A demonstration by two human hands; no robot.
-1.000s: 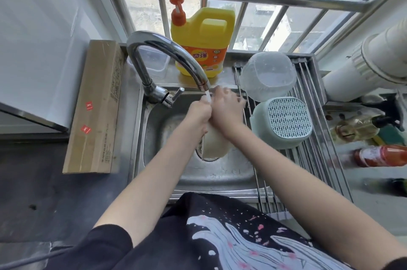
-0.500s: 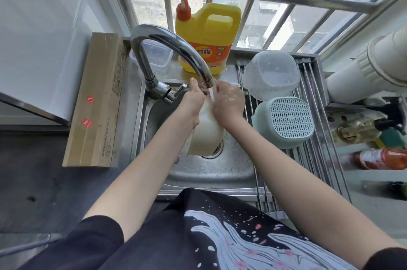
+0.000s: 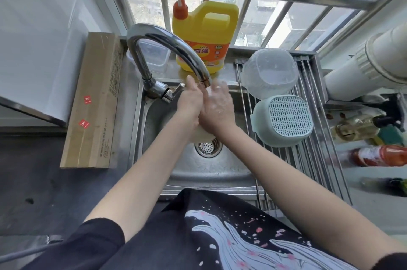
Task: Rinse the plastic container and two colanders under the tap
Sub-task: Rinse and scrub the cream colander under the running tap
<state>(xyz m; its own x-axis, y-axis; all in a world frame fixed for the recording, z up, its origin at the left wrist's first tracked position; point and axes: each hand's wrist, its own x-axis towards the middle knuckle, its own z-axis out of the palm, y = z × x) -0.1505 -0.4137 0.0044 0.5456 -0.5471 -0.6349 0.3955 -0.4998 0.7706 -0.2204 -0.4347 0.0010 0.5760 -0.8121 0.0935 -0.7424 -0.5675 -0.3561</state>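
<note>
I've got both hands up at the tap (image 3: 176,49) now. Cream colander (image 3: 203,134) has risen w/ them over the sink (image 3: 204,173); left hand (image 3: 189,99) & right hand (image 3: 217,102) hide it, grip unclear. Rinse ongoing.

Yellow detergent jug (image 3: 204,34) is set on the sill; cardboard box (image 3: 92,100) is laid left; bottles (image 3: 378,155) are seen right.

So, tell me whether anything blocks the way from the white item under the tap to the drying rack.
Nothing visible does. Both hands, left and right, hold the white plastic item beneath the chrome tap spout; the steel rack begins directly right of the sink, with bare bars nearer the person.
</note>
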